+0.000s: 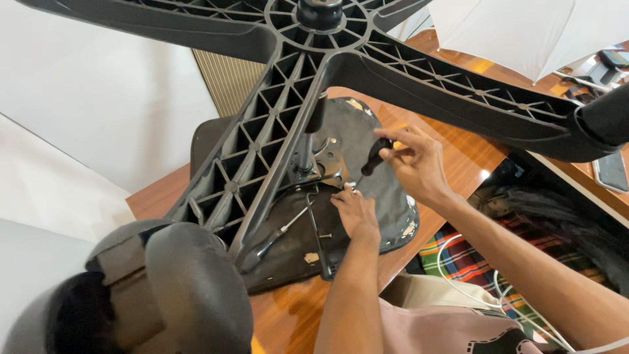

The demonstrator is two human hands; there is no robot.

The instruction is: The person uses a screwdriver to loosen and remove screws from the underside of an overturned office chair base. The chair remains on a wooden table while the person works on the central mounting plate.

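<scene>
Upturned office chair seat [386, 196] lies on the wooden table [295, 314], star base [314, 59] at 12 o'clock. Right hand [413, 160] grips a black-handled screwdriver [375, 157]; left hand [357, 213], fingers curled, steadies its tip at the mounting plate [324, 170]. One loose screw [325, 235] at 6 o'clock: fastening looks part-done.

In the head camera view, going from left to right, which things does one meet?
Grey plastic caster wheel → thin metal lever with black tip → left hand → black-handled screwdriver → right hand → white umbrella.
</scene>
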